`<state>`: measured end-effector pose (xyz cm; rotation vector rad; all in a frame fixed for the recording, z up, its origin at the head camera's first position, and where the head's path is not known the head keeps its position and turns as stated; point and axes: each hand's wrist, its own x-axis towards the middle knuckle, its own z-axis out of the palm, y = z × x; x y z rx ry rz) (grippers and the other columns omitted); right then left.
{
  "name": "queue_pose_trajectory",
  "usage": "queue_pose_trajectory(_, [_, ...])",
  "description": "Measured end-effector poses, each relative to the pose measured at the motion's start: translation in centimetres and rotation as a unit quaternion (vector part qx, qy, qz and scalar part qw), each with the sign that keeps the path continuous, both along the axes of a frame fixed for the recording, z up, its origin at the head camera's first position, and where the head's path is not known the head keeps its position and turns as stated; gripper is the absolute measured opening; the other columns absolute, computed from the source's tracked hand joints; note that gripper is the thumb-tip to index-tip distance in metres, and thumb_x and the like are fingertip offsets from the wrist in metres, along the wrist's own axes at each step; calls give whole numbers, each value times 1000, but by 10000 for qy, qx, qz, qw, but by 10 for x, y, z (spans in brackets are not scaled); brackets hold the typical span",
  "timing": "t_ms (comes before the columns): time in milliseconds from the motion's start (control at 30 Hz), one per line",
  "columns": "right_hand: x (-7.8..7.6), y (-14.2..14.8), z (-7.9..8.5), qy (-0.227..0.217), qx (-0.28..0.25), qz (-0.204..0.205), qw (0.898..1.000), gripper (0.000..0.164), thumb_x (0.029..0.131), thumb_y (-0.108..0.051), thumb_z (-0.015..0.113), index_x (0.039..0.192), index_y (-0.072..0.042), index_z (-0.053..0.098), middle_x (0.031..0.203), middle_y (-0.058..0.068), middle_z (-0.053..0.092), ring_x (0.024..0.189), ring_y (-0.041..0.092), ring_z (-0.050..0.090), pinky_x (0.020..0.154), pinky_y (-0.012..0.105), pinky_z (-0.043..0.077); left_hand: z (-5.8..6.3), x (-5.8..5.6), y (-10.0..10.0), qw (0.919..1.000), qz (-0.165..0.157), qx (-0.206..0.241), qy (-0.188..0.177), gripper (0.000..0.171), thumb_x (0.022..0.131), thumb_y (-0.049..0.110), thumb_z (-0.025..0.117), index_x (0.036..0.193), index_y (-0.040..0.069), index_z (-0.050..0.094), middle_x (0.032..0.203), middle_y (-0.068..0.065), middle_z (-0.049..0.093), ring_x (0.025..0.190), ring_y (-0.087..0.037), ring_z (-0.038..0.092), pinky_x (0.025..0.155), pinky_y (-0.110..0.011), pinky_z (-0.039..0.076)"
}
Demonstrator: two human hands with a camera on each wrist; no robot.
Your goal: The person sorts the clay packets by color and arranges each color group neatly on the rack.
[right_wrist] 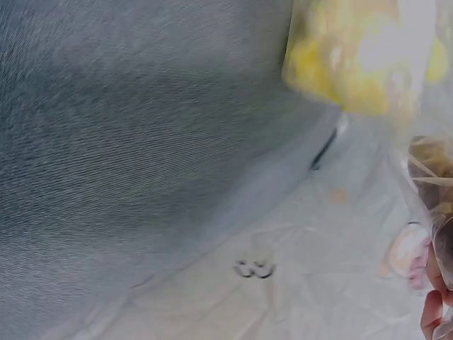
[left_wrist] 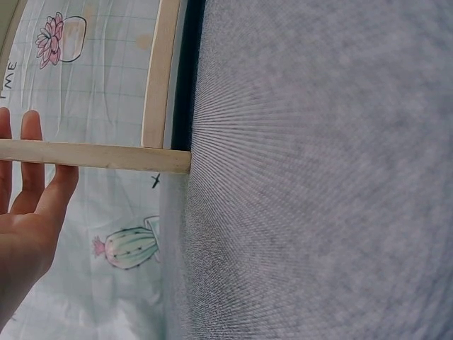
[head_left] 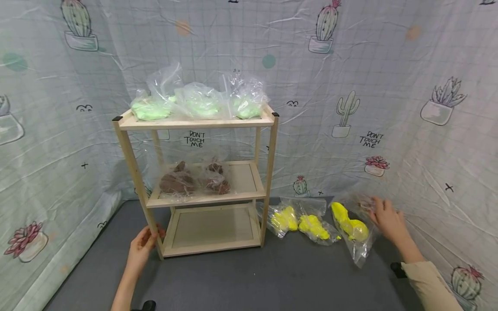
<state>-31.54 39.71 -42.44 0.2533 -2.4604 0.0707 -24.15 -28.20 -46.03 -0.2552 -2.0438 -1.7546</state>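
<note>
The right hand (head_left: 390,222) pinches a clear bag of brown lumps (head_left: 365,203) (its long axis is hard to tell) just beside the rightmost yellow bag (head_left: 352,229), well right of the wooden rack (head_left: 194,124), whose front left post (head_left: 132,170) the left hand (head_left: 142,247) grips.

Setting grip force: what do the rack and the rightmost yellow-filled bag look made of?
Rack: likely wood, matte, apparently unpainted; natural tan tone, squared bars.
Rightmost yellow-filled bag: probably thin plastic film, glossy; it's see-through, with creases and highlights.
Its yellow filling: rounded lumps, material unclear.
</note>
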Motion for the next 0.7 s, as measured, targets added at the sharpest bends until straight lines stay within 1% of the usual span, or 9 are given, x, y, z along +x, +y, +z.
queue_pose_trajectory(100, [4, -8, 7, 491, 130, 291, 9983, 35, 81, -8, 59, 112, -2, 44, 74, 16, 40, 50, 16, 25, 52, 32, 13, 0, 1, 1, 10000, 43, -19, -41, 21, 93, 8, 43, 111, 7, 54, 88, 17, 64, 83, 4, 61, 67, -13, 45])
queue_pose_trajectory(167, [6, -14, 11, 870, 256, 515, 9946, 27, 87, -15, 54, 109, -2, 46, 71, 13, 39, 52, 12, 21, 52, 31, 13, 0, 1, 1, 10000, 57, -27, -53, 23, 93, 8, 43, 112, 0, 52, 88, 17, 64, 83, 5, 60, 67, -13, 45])
queue_pose_trajectory(200, [7, -16, 13, 1083, 321, 638, 9915, 25, 90, -20, 49, 108, -2, 47, 70, 12, 39, 52, 11, 18, 52, 31, 12, 0, 1, 1, 10000, 64, -43, -58, 23, 93, 8, 43, 112, -1, 51, 88, 17, 64, 83, 5, 60, 67, -13, 45])
queue_pose_trajectory(267, [8, -20, 16, 1435, 425, 836, 9852, 33, 96, -30, 36, 106, -1, 48, 67, 10, 37, 53, 9, 14, 52, 31, 11, -1, 1, 1, 10000, 51, -51, -49, 24, 93, 8, 43, 113, -4, 50, 88, 17, 64, 83, 5, 60, 67, -13, 45])
queue_pose_trajectory(333, [9, -25, 18, 1723, 499, 963, 9791, 46, 97, -38, 23, 104, -1, 50, 65, 8, 35, 53, 8, 12, 53, 30, 10, -1, 1, 1, 10000, 31, -34, -46, 23, 93, 7, 42, 113, -2, 51, 88, 18, 64, 83, 4, 60, 68, -13, 45])
queue_pose_trajectory(367, [10, -27, 20, 1849, 526, 1012, 9761, 49, 97, -39, 21, 103, -1, 50, 65, 8, 35, 53, 8, 12, 52, 30, 10, -1, 1, 1, 10000, 37, -41, -48, 22, 93, 7, 42, 112, 0, 52, 89, 18, 64, 83, 5, 60, 67, -13, 45])
queue_pose_trajectory(500, [14, -37, 26, 2238, 645, 1116, 9661, 47, 98, -37, 23, 101, -1, 53, 65, 9, 34, 52, 9, 13, 52, 30, 9, -1, 1, 1, 10000, 18, -28, -25, 23, 93, 7, 42, 113, 2, 52, 89, 18, 64, 83, 5, 60, 67, -13, 44])
queue_pose_trajectory(567, [19, -42, 31, 2321, 657, 1206, 9629, 45, 98, -36, 25, 101, -1, 53, 65, 10, 34, 53, 10, 13, 52, 30, 8, -1, 2, 1, 10000, -9, -13, -5, 22, 93, 6, 42, 113, 3, 53, 89, 18, 64, 84, 4, 60, 68, -13, 45])
queue_pose_trajectory(700, [31, -57, 40, 2451, 690, 1426, 9565, 44, 98, -35, 27, 101, 0, 53, 67, 11, 34, 54, 12, 15, 53, 31, 9, 0, 1, 0, 9999, -90, 102, 57, 23, 93, 5, 42, 113, 0, 51, 90, 16, 64, 84, 4, 60, 68, -13, 45])
